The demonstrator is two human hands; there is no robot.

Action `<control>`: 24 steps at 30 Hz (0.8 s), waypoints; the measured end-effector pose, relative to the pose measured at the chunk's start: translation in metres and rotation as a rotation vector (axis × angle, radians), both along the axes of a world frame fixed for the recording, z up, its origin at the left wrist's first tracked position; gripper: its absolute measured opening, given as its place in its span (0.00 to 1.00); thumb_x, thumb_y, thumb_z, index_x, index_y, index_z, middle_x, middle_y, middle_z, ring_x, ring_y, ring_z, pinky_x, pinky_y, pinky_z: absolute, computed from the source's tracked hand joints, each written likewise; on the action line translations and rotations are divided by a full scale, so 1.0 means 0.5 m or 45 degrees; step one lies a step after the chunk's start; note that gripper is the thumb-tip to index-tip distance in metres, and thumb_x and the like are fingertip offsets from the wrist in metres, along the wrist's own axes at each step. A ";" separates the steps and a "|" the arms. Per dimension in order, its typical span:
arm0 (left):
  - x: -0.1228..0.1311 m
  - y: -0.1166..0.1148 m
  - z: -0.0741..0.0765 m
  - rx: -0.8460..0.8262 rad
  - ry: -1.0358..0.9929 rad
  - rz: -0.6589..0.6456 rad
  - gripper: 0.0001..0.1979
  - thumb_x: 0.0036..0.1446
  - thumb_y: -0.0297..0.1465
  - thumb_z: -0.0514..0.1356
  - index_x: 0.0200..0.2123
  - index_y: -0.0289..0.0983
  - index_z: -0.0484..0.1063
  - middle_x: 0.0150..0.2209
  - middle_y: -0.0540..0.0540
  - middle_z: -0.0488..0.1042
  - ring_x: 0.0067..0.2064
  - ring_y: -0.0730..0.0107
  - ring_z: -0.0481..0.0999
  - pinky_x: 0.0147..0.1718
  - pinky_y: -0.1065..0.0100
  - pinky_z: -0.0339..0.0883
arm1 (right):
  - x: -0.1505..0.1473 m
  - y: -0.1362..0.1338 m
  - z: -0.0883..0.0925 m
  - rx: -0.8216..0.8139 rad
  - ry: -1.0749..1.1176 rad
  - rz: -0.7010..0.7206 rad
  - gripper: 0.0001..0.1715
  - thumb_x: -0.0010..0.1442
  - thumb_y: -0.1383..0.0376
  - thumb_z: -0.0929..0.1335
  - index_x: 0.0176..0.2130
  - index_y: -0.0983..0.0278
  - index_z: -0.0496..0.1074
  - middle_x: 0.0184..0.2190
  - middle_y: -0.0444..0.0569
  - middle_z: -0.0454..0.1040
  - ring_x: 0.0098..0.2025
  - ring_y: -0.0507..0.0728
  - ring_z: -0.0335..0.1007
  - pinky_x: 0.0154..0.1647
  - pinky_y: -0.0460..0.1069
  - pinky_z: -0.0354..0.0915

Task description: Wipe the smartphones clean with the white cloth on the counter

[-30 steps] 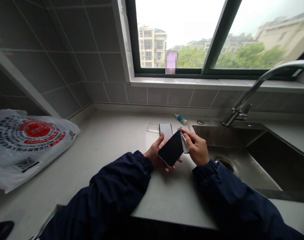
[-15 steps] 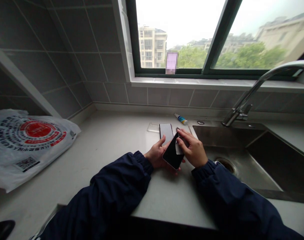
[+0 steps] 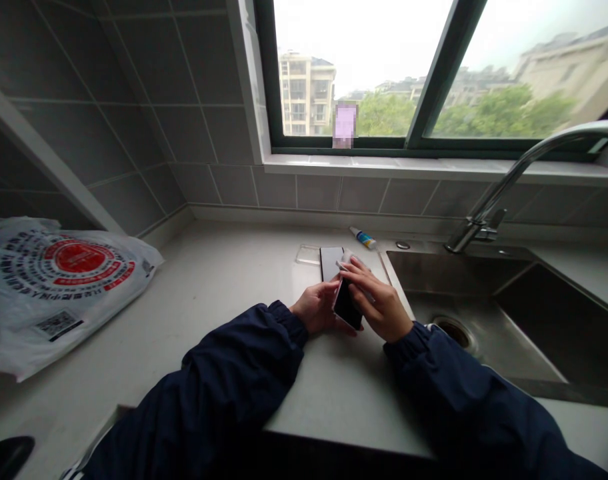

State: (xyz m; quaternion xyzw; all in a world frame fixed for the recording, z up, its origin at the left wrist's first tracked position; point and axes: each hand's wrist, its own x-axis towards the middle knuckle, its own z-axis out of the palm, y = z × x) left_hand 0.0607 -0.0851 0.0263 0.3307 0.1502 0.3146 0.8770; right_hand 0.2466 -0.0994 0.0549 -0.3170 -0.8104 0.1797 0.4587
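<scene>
A dark-screened smartphone [image 3: 347, 309] lies tilted in my left hand [image 3: 313, 309], whose fingers wrap round it from the left and underneath. Across its upper right part rests my right hand [image 3: 385, 305], holding a white wipe [image 3: 353, 256] against the phone. Part of the wipe shows past the fingertips; the rest is hidden under my fingers. Just beyond the phone, a flat pale rectangle with dark edges [image 3: 330, 259] lies on the counter. Beside it on the left is a clear phone case [image 3: 307, 254].
A small tube [image 3: 364, 238] lies behind my right hand on the white counter [image 3: 224, 280]. To the right are a steel sink [image 3: 489, 337] and a tall curved faucet [image 3: 509, 177]. A printed white plastic bag [image 3: 69, 293] sits at the left.
My right hand has moved slightly, its fingers now lying flatter across the phone's screen. The phone has tilted in my left hand, and the wipe now shows beyond its upper end.
</scene>
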 end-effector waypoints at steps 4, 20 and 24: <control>0.003 -0.003 0.003 0.075 0.009 0.173 0.26 0.66 0.43 0.57 0.64 0.43 0.67 0.56 0.35 0.76 0.49 0.49 0.81 0.41 0.51 0.77 | -0.009 -0.013 0.003 -0.024 0.055 0.144 0.21 0.70 0.65 0.65 0.59 0.56 0.76 0.63 0.49 0.74 0.71 0.63 0.59 0.72 0.66 0.59; 0.004 -0.002 0.041 0.065 0.168 0.768 0.28 0.55 0.38 0.71 0.57 0.41 0.69 0.51 0.40 0.78 0.37 0.57 0.84 0.40 0.55 0.78 | -0.022 -0.024 -0.011 -0.098 0.207 -0.293 0.19 0.63 0.61 0.73 0.54 0.54 0.80 0.53 0.47 0.82 0.51 0.65 0.82 0.58 0.62 0.75; 0.000 0.006 0.038 0.077 0.291 0.871 0.20 0.59 0.41 0.66 0.50 0.35 0.74 0.49 0.37 0.78 0.37 0.57 0.83 0.38 0.58 0.77 | -0.020 -0.008 -0.012 -0.424 0.561 -0.424 0.21 0.59 0.54 0.76 0.50 0.59 0.82 0.44 0.51 0.85 0.42 0.65 0.84 0.49 0.62 0.80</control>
